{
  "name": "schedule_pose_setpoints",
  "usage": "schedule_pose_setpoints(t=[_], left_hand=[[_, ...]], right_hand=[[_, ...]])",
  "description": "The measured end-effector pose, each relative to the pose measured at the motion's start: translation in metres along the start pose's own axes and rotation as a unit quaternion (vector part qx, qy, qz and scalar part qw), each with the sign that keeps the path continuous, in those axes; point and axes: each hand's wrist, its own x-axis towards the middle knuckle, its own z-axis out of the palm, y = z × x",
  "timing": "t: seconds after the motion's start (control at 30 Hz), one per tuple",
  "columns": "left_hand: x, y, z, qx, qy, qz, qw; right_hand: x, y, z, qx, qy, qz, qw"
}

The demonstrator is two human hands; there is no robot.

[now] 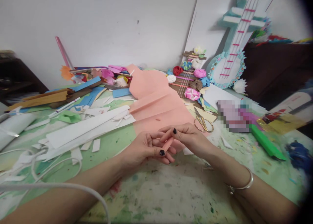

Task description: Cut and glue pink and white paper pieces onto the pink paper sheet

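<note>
My left hand (148, 146) and my right hand (192, 137) meet over the near middle of the table. Between their fingertips is a small, narrow piece of peach paper (167, 145), seemingly rolled or folded. The left thumb presses on its lower end, and the right thumb and fingers pinch it higher up. Its colour is close to that of the fingers, so its exact outline is hard to make out. Just beyond the hands lies a large creased sheet of peach crepe paper (153, 108). Gold-handled scissors (202, 121) rest to the right of that sheet, near my right hand.
White paper strips (85, 128) and scraps lie left, with a white cable (73, 186) crossing near my left forearm. Paper flowers cover a brown stringed craft (187, 77) behind. A teal guitar-shaped craft (228, 66) leans on the wall. A green packet (266, 142) lies right.
</note>
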Motion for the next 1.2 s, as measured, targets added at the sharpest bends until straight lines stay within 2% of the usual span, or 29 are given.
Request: schedule_pose_setpoints(t=[0.17,0.3,0.4,0.53,0.67,0.8,0.87,0.93,1.1,1.2], left_hand=[[-0.002,0.001,0.001,-0.012,0.021,-0.003,1.000],[-0.002,0.000,-0.001,-0.022,0.028,0.003,0.999],[-0.001,0.001,-0.001,-0.015,0.030,0.004,0.999],[0.001,0.001,0.000,0.006,0.043,0.017,0.999],[0.001,0.000,-0.001,0.034,0.055,0.025,0.998],[0.000,0.002,0.002,0.045,0.083,0.030,0.995],[0.000,0.002,0.003,0.051,0.101,0.039,0.993],[0.000,0.003,0.003,0.065,0.114,0.052,0.990],[0.001,0.003,0.001,0.119,0.165,0.071,0.976],[0.001,0.003,0.001,0.163,0.183,0.086,0.966]], right_hand=[[-0.001,-0.003,0.003,0.009,0.005,-0.043,0.999],[-0.002,-0.009,0.007,-0.080,0.083,-0.109,0.987],[-0.003,-0.010,0.008,-0.146,0.098,-0.128,0.976],[-0.002,-0.006,0.011,-0.174,0.114,-0.154,0.966],[-0.002,-0.004,0.016,-0.196,0.144,-0.157,0.957],[-0.001,-0.004,0.016,-0.202,0.245,-0.154,0.935],[-0.001,-0.003,0.015,-0.202,0.268,-0.128,0.933],[-0.001,-0.002,0.013,-0.204,0.247,-0.094,0.943],[-0.002,-0.003,0.017,-0.223,0.129,-0.060,0.964],[-0.002,-0.005,0.022,-0.229,0.127,-0.042,0.964]])
